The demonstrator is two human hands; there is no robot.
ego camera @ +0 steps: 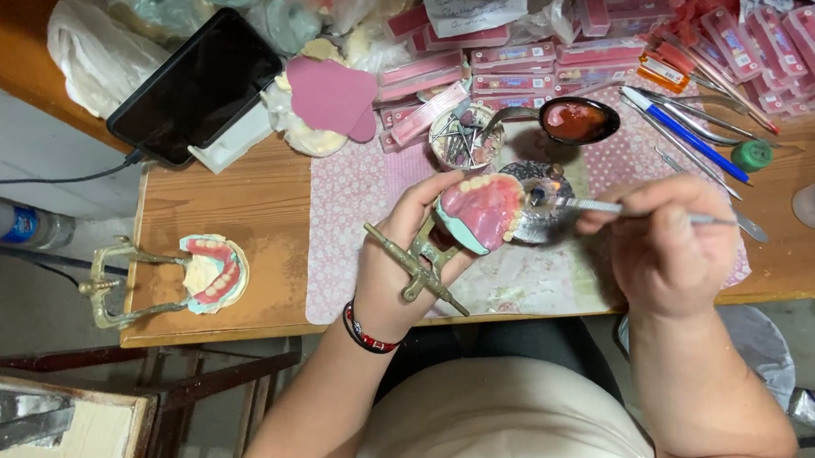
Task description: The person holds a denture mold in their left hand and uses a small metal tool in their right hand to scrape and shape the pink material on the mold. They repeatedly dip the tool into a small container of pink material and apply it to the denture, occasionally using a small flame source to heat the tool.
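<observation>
I look down on a wooden tabletop (236, 206) whose middle is covered by a pink patterned mat (354, 199); pale floor shows to the left, where a plastic bottle (11, 225) lies. A dark tablet (193, 86) leans at the back left with a cable running off it, just beside a pink wax sheet (331, 94). Stacks of flat pink boxes (548, 55) crowd the back edge and the right corner. At the left end of the tabletop a second denture in a brass frame (179, 276) sits well apart from my hands. Near the boxes I see a small tin of metal bits (461, 141), a spoon of red wax (572, 120), and a row of loose tools including a blue pen (680, 132).

My left hand (400, 267) is closed around a brass frame (417, 271) carrying the pink denture (482, 210), held above the mat's middle. My right hand (663, 242) pinches a thin metal tool (614, 209), its tip touching the denture's edge, over a round metal dish (543, 207).
</observation>
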